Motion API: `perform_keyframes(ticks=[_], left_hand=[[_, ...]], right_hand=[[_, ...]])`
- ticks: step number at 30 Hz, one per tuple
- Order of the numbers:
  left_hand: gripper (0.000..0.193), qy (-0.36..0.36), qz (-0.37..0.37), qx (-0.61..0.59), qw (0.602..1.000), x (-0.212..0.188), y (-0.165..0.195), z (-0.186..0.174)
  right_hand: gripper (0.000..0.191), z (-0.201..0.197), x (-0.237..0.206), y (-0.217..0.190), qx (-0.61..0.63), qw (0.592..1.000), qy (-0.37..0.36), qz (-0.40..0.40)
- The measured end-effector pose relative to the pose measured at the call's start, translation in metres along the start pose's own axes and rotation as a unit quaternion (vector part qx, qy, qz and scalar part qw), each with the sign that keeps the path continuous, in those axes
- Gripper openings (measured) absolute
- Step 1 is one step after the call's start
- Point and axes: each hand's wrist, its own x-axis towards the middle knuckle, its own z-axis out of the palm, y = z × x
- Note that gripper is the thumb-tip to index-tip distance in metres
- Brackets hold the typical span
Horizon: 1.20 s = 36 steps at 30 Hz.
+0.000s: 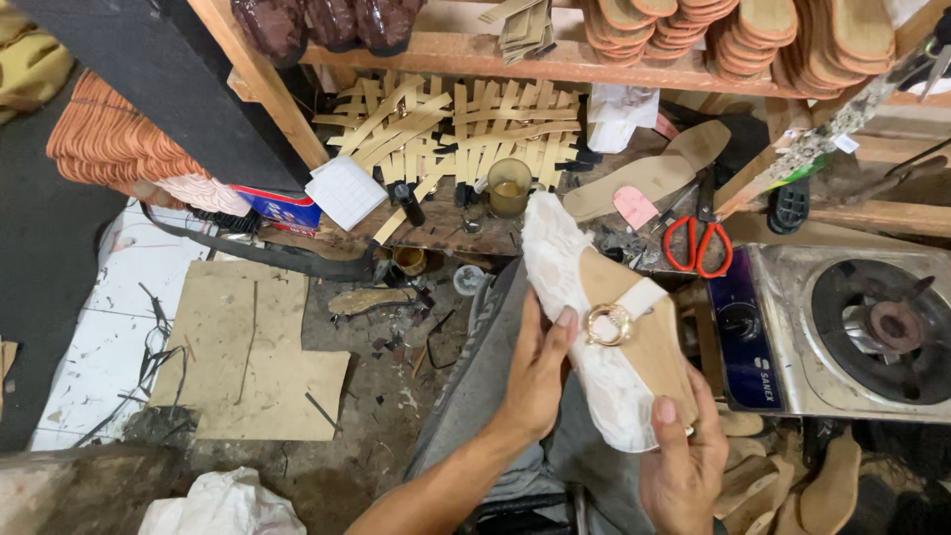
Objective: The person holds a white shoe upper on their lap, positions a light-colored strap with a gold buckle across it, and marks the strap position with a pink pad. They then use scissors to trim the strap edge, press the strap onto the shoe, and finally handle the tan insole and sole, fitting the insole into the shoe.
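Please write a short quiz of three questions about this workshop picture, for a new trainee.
1. True or false: both hands hold the white lace sandal.
2. What lies nearest the red-handled scissors? A) gas stove B) cardboard sheet C) white bag
3. Fill in: the left hand's thumb rests beside a round gold ____ on the strap.

Key:
1. True; the right hand has its grip on the lower end.
2. A
3. buckle

Red-handled scissors point(697, 246) lie just above and right of the fingers, beside a gas stove point(852, 332) further right. Glass cup point(509, 186) and woven straps point(466, 129) sit above the fingers; cardboard sheet point(253, 352) well left.
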Motion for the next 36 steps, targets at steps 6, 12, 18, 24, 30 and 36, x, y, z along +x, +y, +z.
perform_keyframes(ticks=[6, 12, 18, 24, 30, 36], left_hand=[[0.054, 0.023, -0.183, -0.184, 0.965, -0.015, 0.002, -0.018], [0.054, 0.054, -0.248, -0.220, 0.942, -0.034, 0.009, -0.029], [0.069, 0.074, -0.142, -0.101, 0.982, -0.052, 0.015, -0.040], [0.097, -0.186, 0.212, 0.488, 0.826, -0.024, 0.071, -0.032], [0.094, -0.318, 0.273, 0.471, 0.776, 0.035, 0.101, -0.006], [0.089, -0.347, 0.053, 0.387, 0.852, 0.018, 0.063, -0.016]], right_hand=[[0.078, 0.023, -0.013, -0.026, -0.132, 0.953, -0.183, -0.203], [0.060, 0.035, -0.009, -0.015, -0.371, 0.880, -0.119, -0.270], [0.056, 0.036, -0.004, -0.014, -0.349, 0.897, -0.111, -0.246], [0.057, 0.045, 0.017, -0.027, -0.312, 0.909, -0.116, -0.251], [0.047, 0.029, 0.055, -0.082, -0.167, 0.934, -0.258, -0.181], [0.045, 0.021, 0.088, -0.083, -0.267, 0.824, -0.387, -0.315]])
